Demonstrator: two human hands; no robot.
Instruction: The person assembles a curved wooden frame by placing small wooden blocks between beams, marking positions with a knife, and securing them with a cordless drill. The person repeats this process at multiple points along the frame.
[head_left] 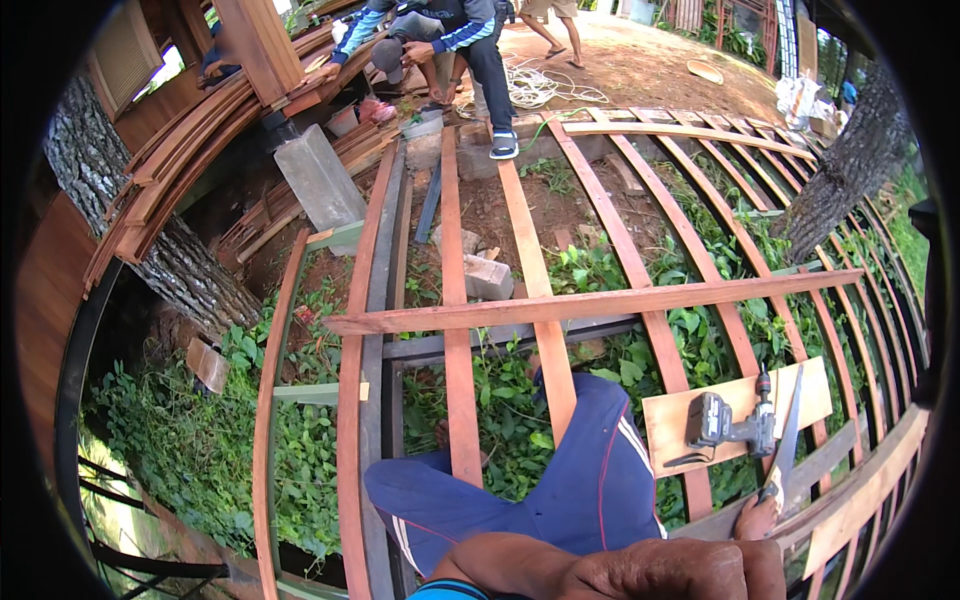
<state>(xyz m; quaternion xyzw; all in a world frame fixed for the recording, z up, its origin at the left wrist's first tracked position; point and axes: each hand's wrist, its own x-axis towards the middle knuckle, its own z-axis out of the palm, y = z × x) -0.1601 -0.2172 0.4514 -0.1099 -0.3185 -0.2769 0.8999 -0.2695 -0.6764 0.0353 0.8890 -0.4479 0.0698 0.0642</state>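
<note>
My right hand (755,517) is low on the right, shut on the handle of a hand saw (787,435) whose blade points up and away. Just left of the saw a grey cordless drill (725,424) lies on a short pale board (680,405) resting across the reddish slats. My left arm (640,572) lies bare across the lower edge, very close to the camera, and its fingers are hidden. My legs in blue trousers (590,470) straddle one slat (460,400). A long loose plank (590,300) lies crosswise over the slats ahead.
The slats run over open gaps with green plants and soil below. A concrete block (318,180) and a brick (487,278) sit under the frame. Another person (450,30) crouches at the far end beside stacked timber (190,150). Tree trunks (850,170) flank the frame.
</note>
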